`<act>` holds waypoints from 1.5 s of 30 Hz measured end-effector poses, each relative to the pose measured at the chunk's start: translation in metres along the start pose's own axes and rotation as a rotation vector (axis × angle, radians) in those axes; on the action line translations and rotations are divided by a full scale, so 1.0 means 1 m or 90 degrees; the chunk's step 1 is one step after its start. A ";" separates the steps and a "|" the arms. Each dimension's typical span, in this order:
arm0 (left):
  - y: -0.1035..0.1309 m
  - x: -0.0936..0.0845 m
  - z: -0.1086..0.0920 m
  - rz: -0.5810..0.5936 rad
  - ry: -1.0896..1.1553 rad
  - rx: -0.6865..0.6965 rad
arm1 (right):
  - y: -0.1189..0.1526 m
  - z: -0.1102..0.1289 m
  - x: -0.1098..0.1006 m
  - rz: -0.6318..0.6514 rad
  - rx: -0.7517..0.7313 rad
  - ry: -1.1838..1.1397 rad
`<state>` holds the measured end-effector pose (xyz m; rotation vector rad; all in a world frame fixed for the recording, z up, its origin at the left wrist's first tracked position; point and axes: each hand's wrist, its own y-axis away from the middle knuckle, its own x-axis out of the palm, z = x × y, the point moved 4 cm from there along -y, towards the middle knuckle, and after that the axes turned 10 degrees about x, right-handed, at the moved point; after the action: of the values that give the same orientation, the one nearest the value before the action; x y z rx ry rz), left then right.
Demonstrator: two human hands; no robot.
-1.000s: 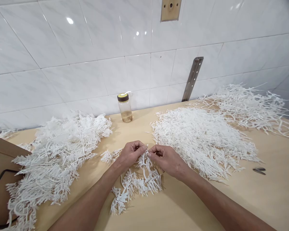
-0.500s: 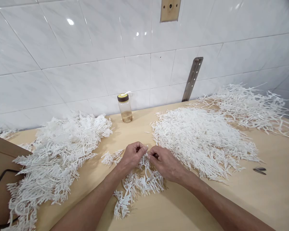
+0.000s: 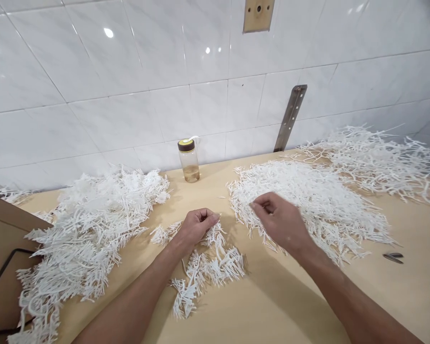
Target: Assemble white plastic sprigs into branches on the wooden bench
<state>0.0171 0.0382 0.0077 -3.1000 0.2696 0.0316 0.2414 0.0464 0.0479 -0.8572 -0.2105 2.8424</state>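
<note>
My left hand (image 3: 197,228) pinches the upper end of a white branched plastic sprig (image 3: 229,265) between thumb and forefinger. The rest of that sprig, with its many fine twigs, hangs and spreads over the table below. Over the near left edge of a flat heap of short white twigs (image 3: 308,196) is my right hand (image 3: 281,224), thumb and fingertips pressed together. Whatever sits in its fingertips is too small to make out. To the left lies a big mound of bushy white sprigs (image 3: 93,229).
Bare white stems (image 3: 383,157) are piled at the back right. A lidded bottle (image 3: 190,165) stands near the tiled wall, left of a metal bracket (image 3: 290,119). Small dark snips (image 3: 393,258) lie at the right. A brown box-like panel (image 3: 7,239) borders the left mound.
My right hand has drawn away from the left hand, moving right and slightly up over the twig heap. My left hand keeps its pinch on the sprig. The view has shifted a little.
</note>
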 end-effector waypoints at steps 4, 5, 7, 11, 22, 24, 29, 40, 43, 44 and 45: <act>0.001 0.002 0.001 0.031 0.044 -0.002 | -0.010 -0.006 -0.031 -0.253 -0.051 0.071; 0.001 0.002 0.001 0.035 0.050 0.000 | -0.009 -0.004 -0.030 -0.252 -0.073 0.071; 0.001 0.003 0.001 0.031 0.056 0.005 | -0.002 0.003 -0.017 -0.143 -0.103 0.044; 0.002 0.005 0.001 0.005 0.066 0.014 | 0.022 0.016 0.030 0.161 -0.130 -0.003; 0.004 0.013 -0.005 -0.023 0.030 0.010 | 0.034 0.015 0.057 0.262 -0.091 -0.005; 0.005 0.014 -0.006 -0.029 0.030 0.007 | 0.035 0.016 0.057 0.253 -0.089 -0.014; 0.006 0.014 -0.009 -0.051 -0.029 0.018 | 0.036 0.019 0.054 0.220 -0.110 0.004; 0.000 0.011 -0.007 -0.142 -0.163 0.119 | 0.057 0.033 0.059 0.294 -0.230 0.052; -0.003 0.001 -0.006 -0.169 -0.113 0.106 | 0.074 0.045 0.061 0.381 -0.260 0.023; -0.003 -0.002 -0.005 -0.151 -0.081 0.090 | 0.076 0.047 0.060 0.379 -0.256 0.004; -0.004 -0.003 -0.004 -0.124 -0.047 0.071 | 0.075 0.048 0.057 0.365 -0.241 -0.016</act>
<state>0.0144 0.0425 0.0116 -2.9909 -0.0325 0.1208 0.1588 -0.0192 0.0431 -1.0999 -0.6132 3.4100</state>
